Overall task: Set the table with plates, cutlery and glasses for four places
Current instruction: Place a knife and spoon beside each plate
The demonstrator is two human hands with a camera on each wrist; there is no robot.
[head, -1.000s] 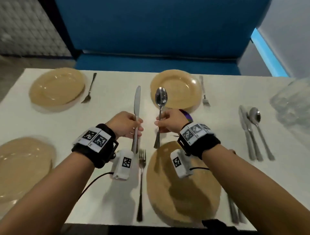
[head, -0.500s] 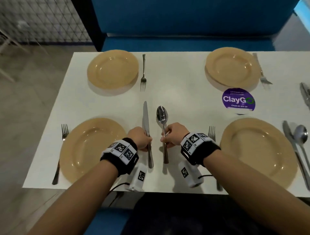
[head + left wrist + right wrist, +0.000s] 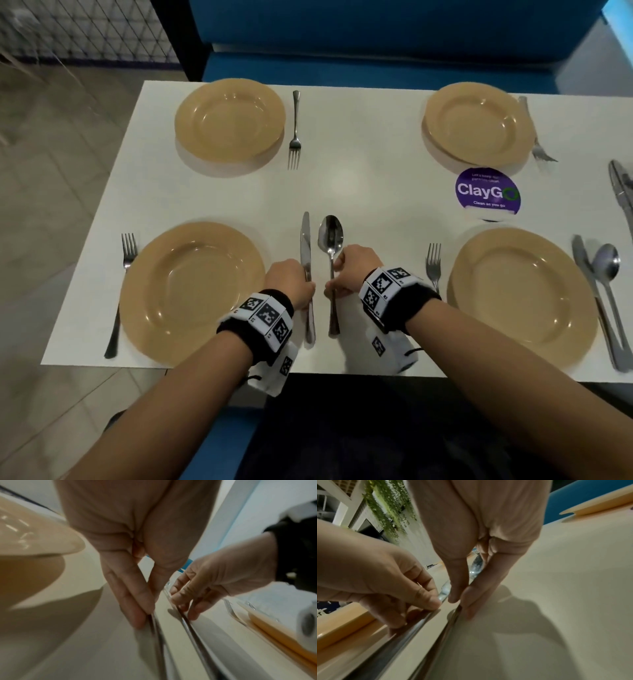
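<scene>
Beside near-left plate (image 3: 191, 291), knife (image 3: 306, 240), spoon (image 3: 330, 236)

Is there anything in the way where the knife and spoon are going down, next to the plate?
Nothing visible blocks them. The left hand pinches the knife and the right hand pinches the spoon, side by side on bare table, right of the near left plate. The nearest fork lies well off to the right.

A white table (image 3: 359, 192) carries four tan plates (image 3: 230, 120), each with a fork (image 3: 295, 130) beside it. A knife (image 3: 306, 246) and spoon (image 3: 331, 240) lie side by side between the two near plates. A purple round sticker (image 3: 488, 193) sits flat on the right, and another knife and spoon pair (image 3: 606, 294) lies right of the near right plate.
</scene>
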